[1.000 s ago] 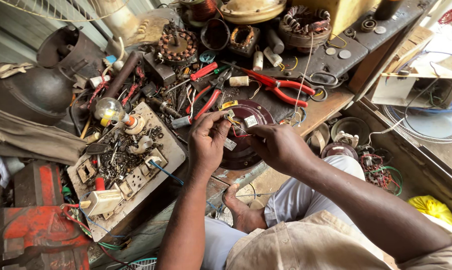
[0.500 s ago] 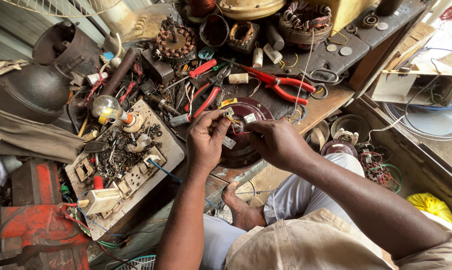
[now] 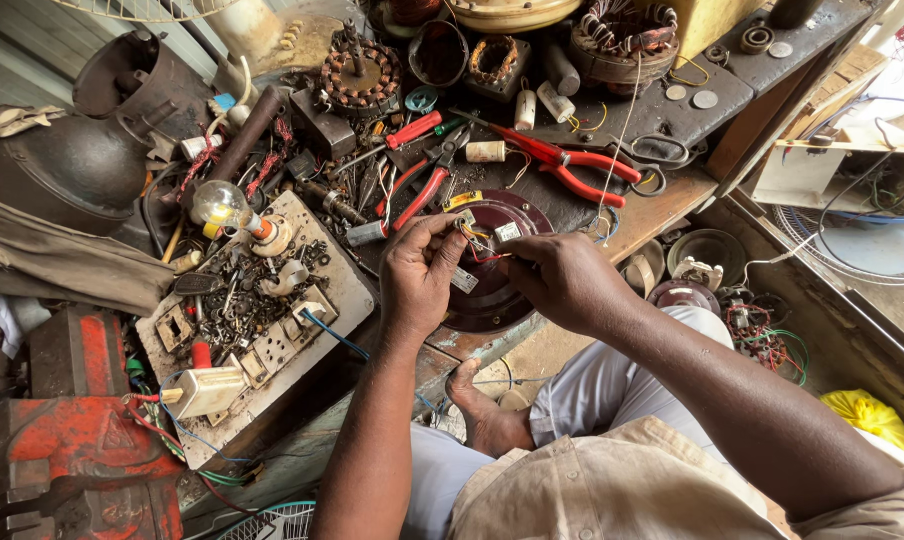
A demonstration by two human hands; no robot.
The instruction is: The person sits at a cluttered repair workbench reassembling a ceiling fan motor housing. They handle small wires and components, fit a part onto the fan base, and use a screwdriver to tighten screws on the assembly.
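My left hand (image 3: 419,272) and my right hand (image 3: 559,280) meet over a dark red round motor housing (image 3: 492,300) lying at the workbench's front edge. Both pinch thin red, yellow and white wires (image 3: 480,245) that come off the housing, with fingertips almost touching. Small white blocks sit on the housing beside the wires. Red-handled pliers (image 3: 424,190) lie just beyond my left hand. A longer red-handled cutter (image 3: 572,165) rests past my right hand.
A board with sockets, a lit-looking bulb (image 3: 219,203) and loose screws lies to the left. A red bench vise (image 3: 72,440) stands at lower left. Copper-wound motor stators (image 3: 360,72) crowd the back. Fan parts and a yellow bag (image 3: 865,415) lie on the floor right.
My hands have stayed over the red housing, with fingers shifting slightly on the wires. The view has drifted a little.
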